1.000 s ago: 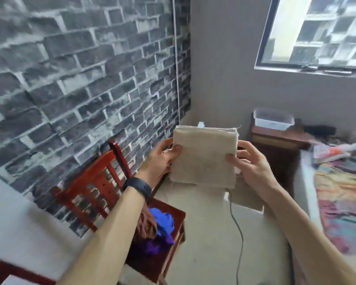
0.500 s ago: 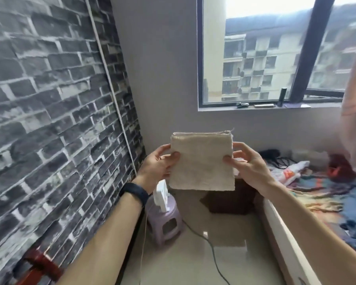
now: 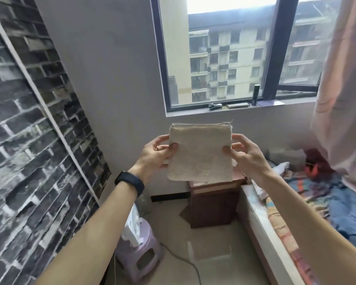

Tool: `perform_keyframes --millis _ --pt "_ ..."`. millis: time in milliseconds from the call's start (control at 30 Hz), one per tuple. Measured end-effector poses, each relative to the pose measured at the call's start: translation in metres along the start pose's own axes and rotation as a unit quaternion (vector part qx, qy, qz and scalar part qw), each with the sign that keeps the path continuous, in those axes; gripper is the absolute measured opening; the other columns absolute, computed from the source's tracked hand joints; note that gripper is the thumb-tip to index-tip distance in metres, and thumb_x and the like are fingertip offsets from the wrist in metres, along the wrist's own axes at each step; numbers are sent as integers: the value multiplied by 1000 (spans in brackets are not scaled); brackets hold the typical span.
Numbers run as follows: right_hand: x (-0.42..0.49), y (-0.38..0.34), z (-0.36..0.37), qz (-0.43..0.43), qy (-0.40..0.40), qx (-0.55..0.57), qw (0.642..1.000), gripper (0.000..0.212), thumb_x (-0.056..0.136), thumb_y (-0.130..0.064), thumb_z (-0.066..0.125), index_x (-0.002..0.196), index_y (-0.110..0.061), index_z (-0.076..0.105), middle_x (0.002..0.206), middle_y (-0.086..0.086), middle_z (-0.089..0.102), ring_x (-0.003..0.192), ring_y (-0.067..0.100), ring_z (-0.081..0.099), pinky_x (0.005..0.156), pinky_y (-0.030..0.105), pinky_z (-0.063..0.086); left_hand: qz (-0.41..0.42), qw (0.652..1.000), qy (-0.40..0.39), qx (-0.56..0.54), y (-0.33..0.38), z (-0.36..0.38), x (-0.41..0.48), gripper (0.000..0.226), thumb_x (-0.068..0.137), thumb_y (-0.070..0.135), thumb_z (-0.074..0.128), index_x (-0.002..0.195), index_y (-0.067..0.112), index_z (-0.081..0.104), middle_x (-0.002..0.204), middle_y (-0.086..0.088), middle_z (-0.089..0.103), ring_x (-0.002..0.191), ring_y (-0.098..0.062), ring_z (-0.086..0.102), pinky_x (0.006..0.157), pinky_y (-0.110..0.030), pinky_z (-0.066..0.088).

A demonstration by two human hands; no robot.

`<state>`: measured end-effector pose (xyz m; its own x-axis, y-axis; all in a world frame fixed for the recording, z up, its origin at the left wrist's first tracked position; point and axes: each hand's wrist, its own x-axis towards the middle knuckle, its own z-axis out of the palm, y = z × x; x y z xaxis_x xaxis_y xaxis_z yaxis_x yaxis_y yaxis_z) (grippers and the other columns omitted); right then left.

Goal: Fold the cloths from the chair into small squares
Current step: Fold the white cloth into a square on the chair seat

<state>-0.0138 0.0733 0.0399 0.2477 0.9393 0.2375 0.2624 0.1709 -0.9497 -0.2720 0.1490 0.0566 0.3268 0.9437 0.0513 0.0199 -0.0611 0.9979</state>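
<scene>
Cloth [image 3: 199,153] was what you held: a beige piece folded to a small square, upright in the air before you, just below the window sill and in front of the plain grey wall. Its layered top edge showed a few loose threads at the right corner, and its bottom edge hung free.

Your left hand [image 3: 154,155] pinched the left edge, thumb flat on the near face and fingers [image 3: 158,140] curled behind. Your right hand [image 3: 247,155] pinched the right edge the same way, its fingers [image 3: 240,138] curled round the back. Both sets of fingers were clamped on the cloth, one at each side, in its upper half. A black wristband [image 3: 130,183] sat on your left wrist.

Beneath the cloth a brown nightstand [image 3: 212,202] stood on the floor [image 3: 210,239] against the wall, just beside the bed [image 3: 263,221] on your right, which carried a rumpled many-coloured cover [image 3: 317,192]. Lower left, a lilac plastic stool [image 3: 140,251] bore a white object [image 3: 133,221] too blurred to name, and a thin cable [image 3: 185,262] ran over the floor near it.

Above, the dark-framed window [image 3: 273,48] looked onto an apartment block; small items lay on its sill, among them an upright dark cylinder [image 3: 255,94]. A pink curtain [image 3: 345,79] hung at the right, and a grey brick-patterned wall [image 3: 29,140] filled the left
</scene>
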Motion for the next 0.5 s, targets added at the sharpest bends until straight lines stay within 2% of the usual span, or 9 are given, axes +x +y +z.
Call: perform_keyframes --millis 133,267,367,433,500 --pt "88 33 -18 13 -20 11 1000 26 93 -25 69 117 -35 64 102 2 71 94 13 69 69 29 56 -16 1000 11 -7 -16 19 90 38 87 29 72 123 28 60 113 -5 72 98 -23 71 73 -36 56" --pt "167 59 -35 21 -37 -5 999 28 95 -23 66 122 -25 63 103 6 72 95 13 70 58 12 51 -36 999 22 -23 -33 36 167 38 87 30 72 122 30 59 113 -4 72 98 -21 71 73 -34 56" --pt "221 82 -40 37 -49 -13 998 27 96 -21 64 123 -22 62 104 8 72 88 9 70 57 13 51 -51 998 31 -35 -48 44 220 39 89 29 70 126 27 58 113 -4 71 89 -16 72 65 -26 56" --pt "256 102 -41 47 -55 -17 997 28 96 -21 65 123 -23 62 103 7 72 86 5 71 57 15 52 -63 996 41 -39 -61 47 256 37 89 29 70 125 27 58 114 -6 71 88 -16 71 65 -27 55" --pt "290 127 -39 67 -60 -17 996 27 95 -24 65 123 -26 62 105 7 72 91 10 71 60 20 55 -76 995 50 -47 -80 49 292 34 90 29 69 122 25 60 114 -9 70 90 -19 71 68 -31 57"
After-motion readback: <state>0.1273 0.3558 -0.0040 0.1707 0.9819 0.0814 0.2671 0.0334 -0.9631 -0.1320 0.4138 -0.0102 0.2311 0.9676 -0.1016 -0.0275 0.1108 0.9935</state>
